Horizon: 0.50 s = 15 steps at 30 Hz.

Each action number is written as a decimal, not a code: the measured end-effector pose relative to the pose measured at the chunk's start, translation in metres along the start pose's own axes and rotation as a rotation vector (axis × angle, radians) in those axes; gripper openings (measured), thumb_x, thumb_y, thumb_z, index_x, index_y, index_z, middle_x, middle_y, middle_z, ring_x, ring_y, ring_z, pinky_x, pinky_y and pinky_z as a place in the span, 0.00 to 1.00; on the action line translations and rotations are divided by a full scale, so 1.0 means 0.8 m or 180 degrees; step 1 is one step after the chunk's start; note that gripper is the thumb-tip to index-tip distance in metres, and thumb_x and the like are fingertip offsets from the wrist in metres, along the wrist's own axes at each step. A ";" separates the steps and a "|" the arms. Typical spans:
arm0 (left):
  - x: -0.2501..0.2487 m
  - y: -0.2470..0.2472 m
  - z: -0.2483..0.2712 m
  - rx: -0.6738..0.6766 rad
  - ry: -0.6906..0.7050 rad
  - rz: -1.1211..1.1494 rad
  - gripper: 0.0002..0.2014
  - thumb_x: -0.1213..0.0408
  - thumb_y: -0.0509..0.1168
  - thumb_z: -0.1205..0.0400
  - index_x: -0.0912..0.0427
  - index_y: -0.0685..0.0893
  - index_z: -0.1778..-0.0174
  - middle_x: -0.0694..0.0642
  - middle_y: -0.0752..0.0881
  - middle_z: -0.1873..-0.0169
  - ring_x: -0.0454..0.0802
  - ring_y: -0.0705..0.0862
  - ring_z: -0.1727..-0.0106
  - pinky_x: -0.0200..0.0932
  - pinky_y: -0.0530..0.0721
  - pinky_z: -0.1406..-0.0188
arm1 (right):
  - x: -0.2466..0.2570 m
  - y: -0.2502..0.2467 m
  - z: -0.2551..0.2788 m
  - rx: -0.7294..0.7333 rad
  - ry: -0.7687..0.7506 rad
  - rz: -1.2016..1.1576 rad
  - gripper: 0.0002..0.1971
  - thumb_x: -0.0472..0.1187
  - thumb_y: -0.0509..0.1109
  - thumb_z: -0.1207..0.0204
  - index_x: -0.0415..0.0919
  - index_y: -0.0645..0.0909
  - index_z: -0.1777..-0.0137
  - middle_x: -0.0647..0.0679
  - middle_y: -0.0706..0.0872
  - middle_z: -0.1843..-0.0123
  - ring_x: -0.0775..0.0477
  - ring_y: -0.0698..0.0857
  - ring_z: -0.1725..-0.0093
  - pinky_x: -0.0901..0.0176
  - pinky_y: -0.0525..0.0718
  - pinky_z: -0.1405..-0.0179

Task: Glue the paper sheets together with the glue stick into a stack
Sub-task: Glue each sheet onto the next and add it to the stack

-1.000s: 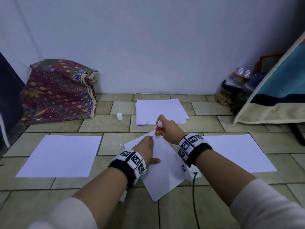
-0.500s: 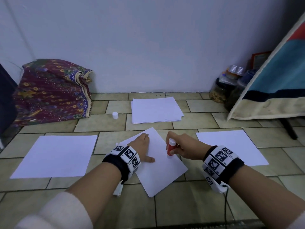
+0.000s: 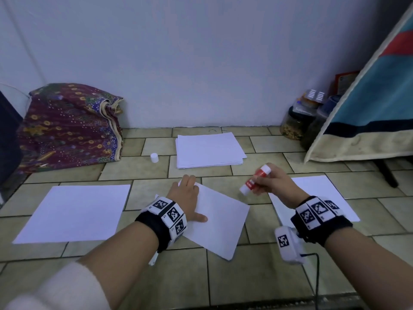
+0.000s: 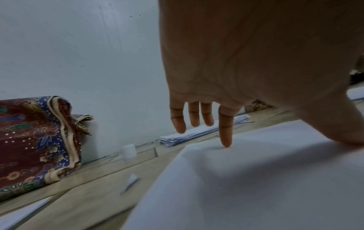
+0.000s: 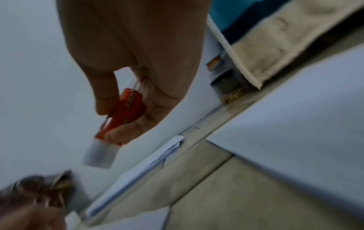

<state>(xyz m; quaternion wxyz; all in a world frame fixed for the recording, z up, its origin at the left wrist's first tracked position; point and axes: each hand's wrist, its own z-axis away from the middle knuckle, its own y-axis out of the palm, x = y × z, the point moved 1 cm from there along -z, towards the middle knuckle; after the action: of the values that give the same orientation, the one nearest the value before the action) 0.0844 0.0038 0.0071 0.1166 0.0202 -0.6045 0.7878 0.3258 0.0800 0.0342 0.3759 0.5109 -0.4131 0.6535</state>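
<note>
On the tiled floor (image 3: 257, 276), a tilted sheet (image 3: 223, 220) was pressed by the flat left hand (image 3: 185, 198); a glue stick (image 3: 254, 180) was gripped above bare tiles by the right hand (image 3: 274, 182).

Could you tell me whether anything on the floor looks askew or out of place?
The middle sheet under the left hand lies rotated against the floor tiles, while the left sheet and right sheet lie nearly square. The white cap stands alone near the paper stack, off the glue stick.

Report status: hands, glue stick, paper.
Left hand flat on middle sheet, pinning it. Right hand grips glue stick, lifted clear of paper. Cap off, on floor. Nothing in the way.
</note>
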 end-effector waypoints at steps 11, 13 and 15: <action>-0.014 0.003 -0.007 0.0148 0.0846 0.0365 0.27 0.52 0.55 0.13 0.47 0.58 0.17 0.54 0.57 0.19 0.53 0.59 0.21 0.53 0.72 0.30 | -0.011 0.043 -0.044 -0.0819 0.0111 0.0403 0.12 0.31 0.72 0.24 0.41 0.69 0.58 0.40 0.82 0.59 0.42 0.86 0.67 0.48 0.89 0.62; -0.006 0.001 -0.009 0.0142 0.0681 0.0386 0.28 0.52 0.57 0.14 0.53 0.61 0.19 0.55 0.55 0.19 0.53 0.58 0.20 0.53 0.72 0.29 | -0.008 0.054 -0.049 -0.0868 0.0033 0.0706 0.12 0.33 0.72 0.24 0.43 0.69 0.57 0.41 0.82 0.58 0.41 0.87 0.65 0.43 0.89 0.56; -0.003 0.003 -0.013 0.0150 0.0590 0.0476 0.28 0.54 0.58 0.15 0.61 0.63 0.21 0.54 0.50 0.17 0.53 0.56 0.18 0.54 0.70 0.27 | -0.004 0.066 -0.052 -0.0836 0.0012 0.0960 0.10 0.36 0.72 0.24 0.41 0.70 0.53 0.40 0.84 0.55 0.39 0.88 0.62 0.46 0.89 0.56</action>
<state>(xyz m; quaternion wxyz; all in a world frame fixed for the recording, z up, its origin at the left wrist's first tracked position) 0.0871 0.0125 0.0020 0.1124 -0.0951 -0.5722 0.8068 0.2633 0.0987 0.0170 0.3380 0.3885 -0.5659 0.6439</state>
